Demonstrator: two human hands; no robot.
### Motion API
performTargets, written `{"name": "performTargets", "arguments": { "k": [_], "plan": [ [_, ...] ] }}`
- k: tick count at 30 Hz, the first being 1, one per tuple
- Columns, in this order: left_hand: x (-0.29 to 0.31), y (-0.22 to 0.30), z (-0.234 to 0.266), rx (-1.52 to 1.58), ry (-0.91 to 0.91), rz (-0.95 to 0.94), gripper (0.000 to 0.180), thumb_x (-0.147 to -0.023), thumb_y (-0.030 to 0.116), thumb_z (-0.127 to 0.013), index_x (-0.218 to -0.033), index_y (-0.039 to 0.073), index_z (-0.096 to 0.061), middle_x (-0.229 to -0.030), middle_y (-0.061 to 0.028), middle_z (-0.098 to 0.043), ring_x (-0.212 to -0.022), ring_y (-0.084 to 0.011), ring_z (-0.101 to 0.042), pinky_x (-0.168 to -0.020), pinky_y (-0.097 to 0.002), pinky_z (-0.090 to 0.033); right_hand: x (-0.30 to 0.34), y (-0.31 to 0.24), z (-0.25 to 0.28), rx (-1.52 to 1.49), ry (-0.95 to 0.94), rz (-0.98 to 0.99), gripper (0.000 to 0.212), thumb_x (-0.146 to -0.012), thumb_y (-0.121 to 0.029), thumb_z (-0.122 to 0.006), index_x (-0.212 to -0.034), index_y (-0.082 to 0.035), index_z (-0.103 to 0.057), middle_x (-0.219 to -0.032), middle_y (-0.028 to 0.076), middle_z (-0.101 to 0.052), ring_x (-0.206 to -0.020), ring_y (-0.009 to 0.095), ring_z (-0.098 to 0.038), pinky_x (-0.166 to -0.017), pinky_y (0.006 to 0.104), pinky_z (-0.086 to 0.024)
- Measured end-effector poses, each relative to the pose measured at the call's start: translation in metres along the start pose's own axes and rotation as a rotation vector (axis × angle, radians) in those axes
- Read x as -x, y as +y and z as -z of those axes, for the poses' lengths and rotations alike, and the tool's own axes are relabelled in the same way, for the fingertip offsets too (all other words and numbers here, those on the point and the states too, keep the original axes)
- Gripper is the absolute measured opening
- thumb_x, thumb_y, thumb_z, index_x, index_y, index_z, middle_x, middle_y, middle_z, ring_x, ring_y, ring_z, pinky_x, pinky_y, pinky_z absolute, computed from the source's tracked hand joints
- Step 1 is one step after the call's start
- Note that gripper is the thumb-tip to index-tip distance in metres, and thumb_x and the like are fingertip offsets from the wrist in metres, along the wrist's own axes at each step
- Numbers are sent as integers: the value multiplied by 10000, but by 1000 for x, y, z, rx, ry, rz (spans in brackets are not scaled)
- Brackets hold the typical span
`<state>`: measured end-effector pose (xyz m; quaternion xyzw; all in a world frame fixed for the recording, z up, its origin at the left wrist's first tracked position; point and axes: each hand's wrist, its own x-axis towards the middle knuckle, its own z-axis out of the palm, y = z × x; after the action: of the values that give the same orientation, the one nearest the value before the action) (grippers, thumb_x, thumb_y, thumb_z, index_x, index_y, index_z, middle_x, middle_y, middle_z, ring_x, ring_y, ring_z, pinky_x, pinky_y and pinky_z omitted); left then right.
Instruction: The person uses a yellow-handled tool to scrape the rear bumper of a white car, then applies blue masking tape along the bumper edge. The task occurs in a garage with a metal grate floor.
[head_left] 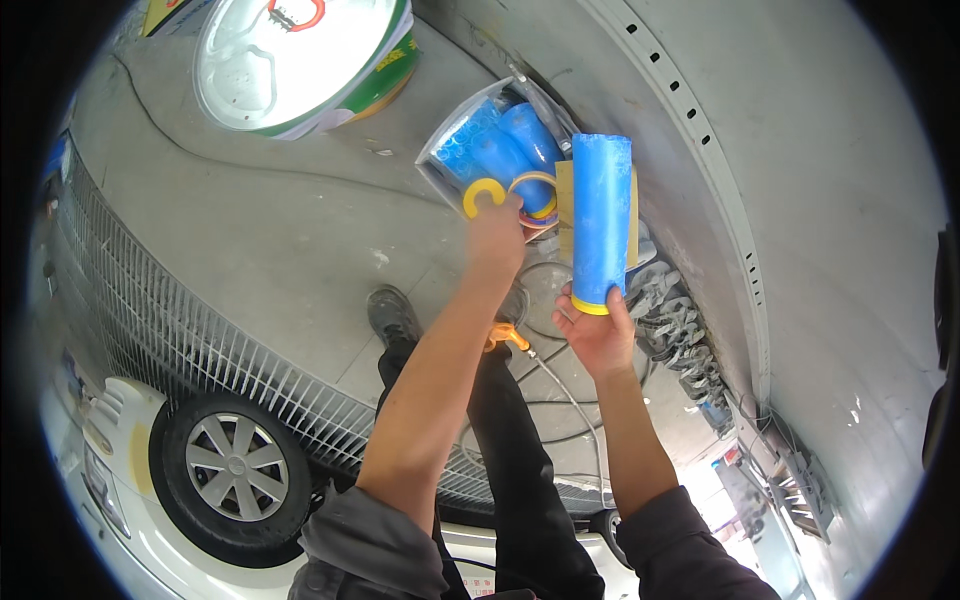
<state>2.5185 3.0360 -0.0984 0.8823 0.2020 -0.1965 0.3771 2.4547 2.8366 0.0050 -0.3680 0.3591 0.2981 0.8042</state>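
Note:
My right hand (602,335) is closed round the lower end of a blue roll of masking film (602,215) with a yellow band at its bottom. The roll stands nearly upright, beside a grey box (428,165). Over the box's near edge, my left hand (494,235) grips a yellow ring-shaped tape roll (482,186); its fingers are partly hidden and a little blurred. Next to those fingers is a paler tape ring (532,176). Several blue rolls (502,158) with yellow ends lie inside the box.
A large white-lidded green bucket (290,60) stands at the far left. An orange-handled air gun (510,337) and coiled hose are near my legs. Grey crumpled material (672,310) lies along the wall at right. A metal grille (210,300) and a white car's wheel (236,470) are at left.

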Motion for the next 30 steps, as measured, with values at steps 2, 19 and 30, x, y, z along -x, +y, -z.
{"name": "performTargets", "arguments": {
  "k": [2, 19, 30],
  "plan": [
    [3, -5, 17, -43, 84, -33, 371, -912, 69, -714, -1270, 163, -706, -1251, -209, -677, -1023, -444, -726, -899, -521, -615, -1, 2, -2, 1, -9, -9, 638, -996, -581, -697, -1363, -62, -636, -1238, 110, -716, -1156, 274, -687, -999, 463, -534],
    [204, -69, 232, 225, -185, 77, 371, -889, 17, -649, -1208, 207, -641, -951, -89, -713, -841, -315, -716, -734, -437, -566, -100, 50, -66, 488, 627, 281, 917, -911, -446, -872, -1584, -97, -356, -1337, 109, -660, -1078, 239, -706, -824, 407, -577],
    [328, 67, 342, 808, -633, -268, 412, -884, -81, -767, -1181, 119, -564, -1084, 10, -560, -995, -111, -573, -916, -289, -503, 287, 39, -154, 12, -24, 55, 583, -1115, -468, -592, -1496, -27, -576, -1345, 124, -707, -1214, 238, -693, -1049, 417, -557]
  ]
}}
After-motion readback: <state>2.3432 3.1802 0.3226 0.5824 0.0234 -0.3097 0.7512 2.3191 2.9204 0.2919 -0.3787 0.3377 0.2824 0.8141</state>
